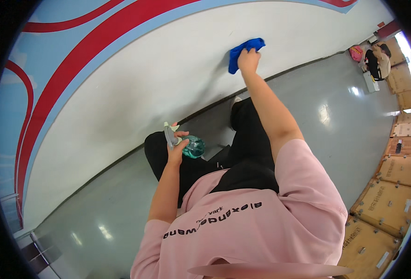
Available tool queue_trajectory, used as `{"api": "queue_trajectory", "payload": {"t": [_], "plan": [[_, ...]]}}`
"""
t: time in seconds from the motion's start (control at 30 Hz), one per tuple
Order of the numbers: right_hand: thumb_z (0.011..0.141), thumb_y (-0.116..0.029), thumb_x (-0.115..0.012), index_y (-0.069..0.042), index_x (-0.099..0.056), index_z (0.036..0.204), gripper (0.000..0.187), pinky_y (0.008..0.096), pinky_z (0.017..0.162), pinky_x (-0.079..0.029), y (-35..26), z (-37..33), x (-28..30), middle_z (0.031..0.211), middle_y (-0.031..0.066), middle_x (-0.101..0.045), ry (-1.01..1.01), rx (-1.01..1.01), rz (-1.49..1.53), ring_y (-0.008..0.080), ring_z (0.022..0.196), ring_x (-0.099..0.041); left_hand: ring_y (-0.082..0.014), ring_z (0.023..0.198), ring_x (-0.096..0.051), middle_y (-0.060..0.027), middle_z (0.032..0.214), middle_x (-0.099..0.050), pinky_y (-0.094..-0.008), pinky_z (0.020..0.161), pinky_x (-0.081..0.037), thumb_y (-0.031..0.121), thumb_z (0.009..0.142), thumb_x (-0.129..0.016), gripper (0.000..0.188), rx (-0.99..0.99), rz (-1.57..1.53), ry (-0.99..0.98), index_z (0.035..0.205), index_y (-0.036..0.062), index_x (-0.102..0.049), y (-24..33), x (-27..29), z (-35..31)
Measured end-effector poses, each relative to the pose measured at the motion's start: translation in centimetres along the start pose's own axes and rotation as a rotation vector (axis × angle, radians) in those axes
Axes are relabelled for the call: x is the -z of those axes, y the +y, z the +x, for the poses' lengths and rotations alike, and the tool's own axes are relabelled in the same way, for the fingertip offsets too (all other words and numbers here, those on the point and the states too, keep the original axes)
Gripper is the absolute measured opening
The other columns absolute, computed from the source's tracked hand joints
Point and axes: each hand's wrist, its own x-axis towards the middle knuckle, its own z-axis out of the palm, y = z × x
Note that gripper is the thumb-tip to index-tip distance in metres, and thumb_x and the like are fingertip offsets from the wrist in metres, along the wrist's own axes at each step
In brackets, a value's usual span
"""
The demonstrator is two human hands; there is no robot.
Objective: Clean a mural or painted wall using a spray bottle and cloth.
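My right hand [248, 60] reaches out to the white lower part of the wall [135, 88], fingers closed on a blue cloth [236, 55]. The cloth lies bunched against the wall, its loose part hanging below and to the left of my fingers. In my left hand [176, 148] is a spray bottle with a pale trigger head [170, 134] and a see-through green body [194, 147]. I hold it round the neck above my bent knee, apart from the wall. Part of the grip is hidden by the bottle head.
Red and light blue bands [75, 65] cover the wall's upper part. A grey, shiny floor [326, 107] meets the wall along a dark skirting strip [101, 172]. Wooden crates [384, 204] line the right side. Another person [380, 63] sits far right beside a pink bag [355, 53].
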Motion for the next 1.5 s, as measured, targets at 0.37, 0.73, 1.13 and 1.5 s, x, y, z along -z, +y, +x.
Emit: {"api": "queue_trajectory", "payload": {"t": [0.37,0.73,1.13,1.5], "plan": [[0.083,-0.017,-0.046,0.012,-0.049,0.093,0.031,0.0440,0.083,-0.039,-2.6,-5.2,-0.6,0.109,0.0320,-0.038,-0.116,0.161,0.066,0.0441,0.091,-0.047,-0.0174,0.094,-0.049,-0.0070,0.091,-0.057,-0.0333,0.089,-0.032,-0.005,0.063,-0.057,0.070,0.037,0.031,-0.013,0.127,0.0087,-0.031,1.6,-0.9,-0.1],[0.077,-0.013,-0.053,0.005,-0.048,0.097,0.027,0.0363,0.081,-0.039,-2.3,-3.8,3.6,0.089,0.0163,-0.052,0.017,0.155,0.592,0.0271,0.088,-0.050,-0.0152,0.091,-0.051,-0.0051,0.089,-0.057,-0.0343,0.091,-0.032,-0.003,0.062,-0.060,0.070,0.019,0.032,-0.001,0.126,0.0062,-0.033,0.7,-0.5,-0.1],[0.075,-0.016,-0.056,0.011,-0.045,0.091,0.034,0.0435,0.086,-0.035,-10.4,-2.7,2.8,0.112,0.0315,-0.032,0.210,0.608,0.274,0.0439,0.097,-0.040,-0.0154,0.089,-0.051,-0.0075,0.091,-0.056,-0.0298,0.082,-0.038,-0.007,0.065,-0.057,0.071,0.022,-0.034,-0.046,0.129,0.0094,-0.029,0.3,0.1,0.0],[0.071,-0.011,-0.057,-0.010,-0.044,0.123,0.053,0.0402,0.076,-0.045,-19.6,-18.5,-2.3,0.101,0.0185,-0.045,-0.567,1.116,0.111,0.0331,0.095,-0.048,-0.0170,0.092,-0.052,-0.0066,0.090,-0.055,-0.0300,0.082,-0.039,-0.006,0.065,-0.060,0.070,0.023,-0.120,-0.026,0.127,0.0085,-0.032,0.0,-0.2,-0.1]]}}
